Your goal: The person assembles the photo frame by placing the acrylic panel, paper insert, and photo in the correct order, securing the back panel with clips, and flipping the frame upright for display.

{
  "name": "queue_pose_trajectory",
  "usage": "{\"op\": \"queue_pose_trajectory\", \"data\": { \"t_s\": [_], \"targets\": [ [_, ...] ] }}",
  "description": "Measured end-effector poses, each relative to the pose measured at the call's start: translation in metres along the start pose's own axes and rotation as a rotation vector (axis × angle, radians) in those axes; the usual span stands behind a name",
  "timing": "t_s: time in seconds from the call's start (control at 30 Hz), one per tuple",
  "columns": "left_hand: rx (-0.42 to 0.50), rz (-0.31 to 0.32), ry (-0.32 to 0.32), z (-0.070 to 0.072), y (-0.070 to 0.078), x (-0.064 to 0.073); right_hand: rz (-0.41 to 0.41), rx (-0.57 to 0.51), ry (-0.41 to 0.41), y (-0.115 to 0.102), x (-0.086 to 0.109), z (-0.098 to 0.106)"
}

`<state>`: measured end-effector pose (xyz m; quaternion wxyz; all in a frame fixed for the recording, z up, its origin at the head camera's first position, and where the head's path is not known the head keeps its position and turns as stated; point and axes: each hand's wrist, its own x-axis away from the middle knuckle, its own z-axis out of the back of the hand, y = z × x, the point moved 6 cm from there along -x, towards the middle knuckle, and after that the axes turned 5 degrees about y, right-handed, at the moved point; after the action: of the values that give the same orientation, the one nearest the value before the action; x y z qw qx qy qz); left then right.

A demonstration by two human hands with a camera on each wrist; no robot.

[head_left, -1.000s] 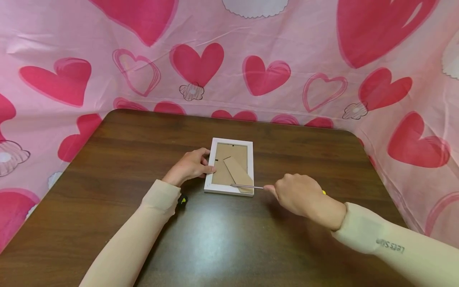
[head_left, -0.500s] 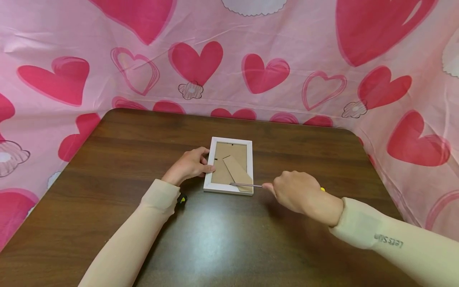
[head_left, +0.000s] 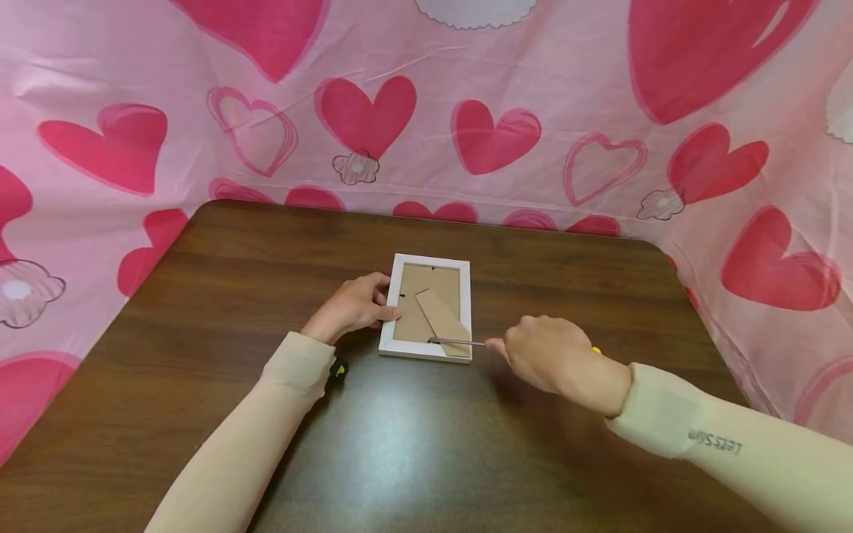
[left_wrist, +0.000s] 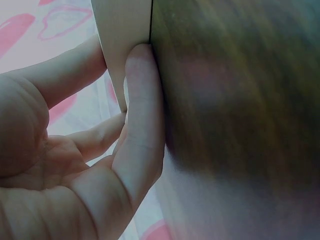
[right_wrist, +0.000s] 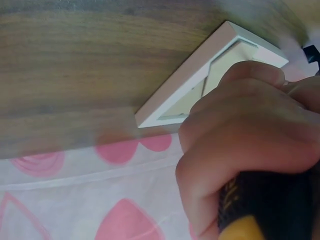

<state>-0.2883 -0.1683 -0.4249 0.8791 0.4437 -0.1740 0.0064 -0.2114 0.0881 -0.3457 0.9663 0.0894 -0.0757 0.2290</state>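
A white picture frame (head_left: 466, 296) lies face down on the brown table, its cardboard back (head_left: 429, 280) and slanted stand leg (head_left: 440, 318) showing. My left hand (head_left: 353, 303) holds its left side; the thumb is on the rim and the other fingers are along the edge. In the left wrist view, fingers of that hand (left_wrist: 142, 115) press against the frame's side (left_wrist: 122, 30). My right hand (head_left: 549, 352) grips a screwdriver (head_left: 463, 343) by its black and yellow handle (right_wrist: 265, 205). Its metal shaft crosses the stand leg, the tip at a dark tab by the lower rim.
A small black and yellow thing (head_left: 339, 369) shows beside the left cuff; whether it lies on the table (head_left: 413, 459) or is worn I cannot tell. Pink cloth (head_left: 493, 192) with hearts hangs behind and along both sides of the table.
The right hand has shifted slightly left and up, and the screwdriver's shaft lies more level, its tip at the lower tab. The left hand and the frame keep their place.
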Motion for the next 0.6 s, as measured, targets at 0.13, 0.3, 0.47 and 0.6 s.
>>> {"op": "queue_pose_trajectory", "data": {
  "t_s": [0.13, 0.3, 0.47, 0.6],
  "targets": [
    [-0.010, -0.005, 0.004, 0.001, 0.001, -0.001, 0.002, 0.037, 0.000, -0.003, -0.002, 0.008],
    [-0.014, -0.005, 0.012, 0.003, 0.001, -0.001, 0.000, 0.070, -0.009, -0.007, -0.005, 0.016],
    [-0.006, 0.002, 0.002, 0.001, 0.000, 0.000, -0.027, 0.027, -0.039, -0.005, -0.003, 0.011],
    [0.001, -0.006, 0.005, 0.000, 0.000, -0.001, -0.022, -0.003, -0.027, -0.003, -0.001, 0.006]
  ]
}}
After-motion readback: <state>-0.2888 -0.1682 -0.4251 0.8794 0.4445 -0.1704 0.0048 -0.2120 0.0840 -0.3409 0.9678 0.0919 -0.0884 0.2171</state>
